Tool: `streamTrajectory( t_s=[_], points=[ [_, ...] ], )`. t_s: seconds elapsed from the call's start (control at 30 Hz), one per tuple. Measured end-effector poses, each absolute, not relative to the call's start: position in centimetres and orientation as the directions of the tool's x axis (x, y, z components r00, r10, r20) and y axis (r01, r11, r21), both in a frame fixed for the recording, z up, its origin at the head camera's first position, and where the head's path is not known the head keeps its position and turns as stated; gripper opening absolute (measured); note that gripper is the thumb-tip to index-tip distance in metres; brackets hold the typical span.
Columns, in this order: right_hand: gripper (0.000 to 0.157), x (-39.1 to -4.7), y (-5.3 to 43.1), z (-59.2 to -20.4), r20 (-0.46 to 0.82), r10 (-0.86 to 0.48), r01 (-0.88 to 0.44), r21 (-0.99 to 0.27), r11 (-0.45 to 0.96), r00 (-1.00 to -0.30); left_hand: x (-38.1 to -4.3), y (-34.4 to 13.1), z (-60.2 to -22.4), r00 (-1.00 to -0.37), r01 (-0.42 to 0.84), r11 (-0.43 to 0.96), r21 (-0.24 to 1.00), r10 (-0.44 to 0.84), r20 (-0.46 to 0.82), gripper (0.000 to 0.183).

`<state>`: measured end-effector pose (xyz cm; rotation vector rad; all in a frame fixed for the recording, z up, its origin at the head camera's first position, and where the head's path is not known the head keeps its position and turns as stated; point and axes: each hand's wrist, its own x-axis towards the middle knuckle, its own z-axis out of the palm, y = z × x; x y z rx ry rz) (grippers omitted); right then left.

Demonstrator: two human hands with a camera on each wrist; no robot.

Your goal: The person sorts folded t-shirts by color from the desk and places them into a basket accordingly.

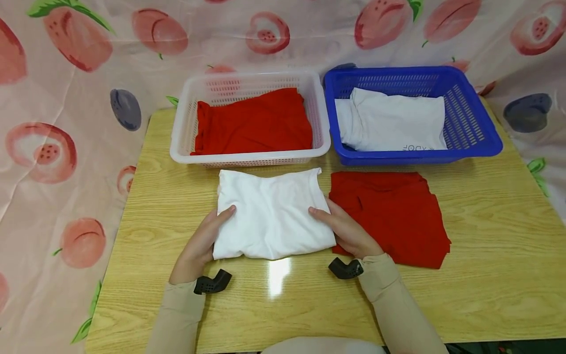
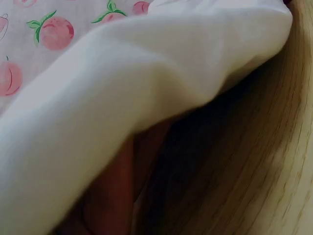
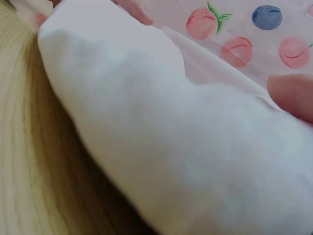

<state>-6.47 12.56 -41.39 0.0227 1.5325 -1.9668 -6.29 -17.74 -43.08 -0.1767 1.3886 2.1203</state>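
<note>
A folded white garment (image 1: 271, 216) is held between both hands above the table, its near edge lifted off the wood in both wrist views. The left hand (image 1: 205, 238) grips its left side, thumb on top and fingers underneath. On the opposite side the right hand (image 1: 351, 231) grips it the same way, its thumb (image 3: 293, 95) lying over the cloth. Under the garment (image 2: 146, 63), in the left wrist view, part of the left fingers (image 2: 112, 200) shows in shadow. Beside the right hand lies a folded red garment (image 1: 393, 221), partly covered by that hand and forearm.
A white basket (image 1: 177, 132) at the back left holds folded red cloth (image 1: 256, 123). Next to it a blue basket (image 1: 475, 118) holds folded white cloth (image 1: 398, 118) with dark print. Both stand on the wooden table (image 1: 499, 255), before a fruit-patterned curtain (image 1: 84, 196).
</note>
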Motion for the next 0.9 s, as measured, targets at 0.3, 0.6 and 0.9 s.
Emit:
streamTrajectory(
  t_s=[0.3,0.6,0.9],
  points=[
    [0.062,-6.7,12.7,-43.1,-0.351,-0.41,0.438,-0.889,-0.137,-0.842,-6.2,-17.5,-43.0,-0.831,-0.52,-0.218,0.826,0.355,-0.429,0.049],
    [0.068,-6.6,12.6,-43.1,-0.318,-0.434,0.381,-0.922,-0.064,-0.843,-6.3,-17.6,-43.1,-0.831,-0.523,-0.143,0.84,0.304,-0.466,0.05],
    [0.059,-6.6,12.7,-43.3,-0.302,-0.416,0.373,-0.922,-0.1,-0.858,-6.4,-17.6,-43.2,-0.847,-0.503,-0.151,0.851,0.281,-0.451,0.05]
  ],
)
